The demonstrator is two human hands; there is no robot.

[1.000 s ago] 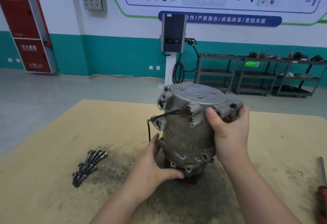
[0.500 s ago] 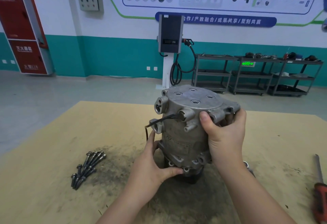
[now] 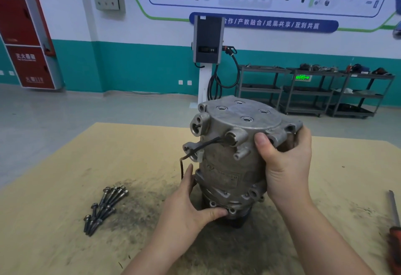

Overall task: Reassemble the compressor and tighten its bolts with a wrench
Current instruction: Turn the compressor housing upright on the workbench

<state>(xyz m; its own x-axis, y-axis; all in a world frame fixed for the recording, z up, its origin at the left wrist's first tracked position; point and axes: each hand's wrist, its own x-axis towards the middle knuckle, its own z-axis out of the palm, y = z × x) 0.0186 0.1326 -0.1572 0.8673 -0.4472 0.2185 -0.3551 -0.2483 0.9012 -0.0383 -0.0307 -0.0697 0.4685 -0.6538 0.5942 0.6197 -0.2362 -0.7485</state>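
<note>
Watching through the head camera, I saw the compressor (image 3: 234,155) standing upright on the stained board (image 3: 65,242) at centre, my left hand (image 3: 191,207) curled round its lower flange at seven o'clock and my right hand (image 3: 286,161) gripping the top cover's ear at two o'clock. Off at nine o'clock the loose bolts (image 3: 104,207) lay in a bundle well apart from it, and a red-handled tool (image 3: 393,227) sat at the four o'clock edge. To my judgement, doing this step well meant turning the sections until their bolt holes lined up and seating them flush before reaching for any bolt, keeping the black wire (image 3: 195,151) from being pinched.
</note>
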